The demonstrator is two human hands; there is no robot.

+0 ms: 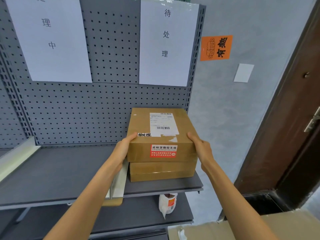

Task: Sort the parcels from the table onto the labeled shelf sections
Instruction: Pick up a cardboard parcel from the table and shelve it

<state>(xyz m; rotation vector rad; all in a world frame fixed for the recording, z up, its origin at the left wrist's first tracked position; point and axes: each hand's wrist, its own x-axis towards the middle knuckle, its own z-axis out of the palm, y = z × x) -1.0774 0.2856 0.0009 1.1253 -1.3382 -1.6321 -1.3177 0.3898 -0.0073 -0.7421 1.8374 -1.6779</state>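
Note:
A brown cardboard parcel (142,125) with a white shipping label, a small black-lettered sticker and a red seal lies on top of a second brown parcel (162,171). Both sit at the right end of the grey shelf (52,172), under the right paper label (166,42). My left hand (123,148) grips the top parcel's near left corner, thumb on its top. My right hand (201,147) holds its near right corner the same way. A second paper label (50,38) hangs further left on the pegboard.
A white divider (15,158) crosses the shelf at the left. A flat white bag (117,184) hangs over the shelf edge by the stack. A white pouch (167,203) sits on the lower shelf. A cardboard box (242,227) stands at the bottom right, a dark door (290,118) beyond.

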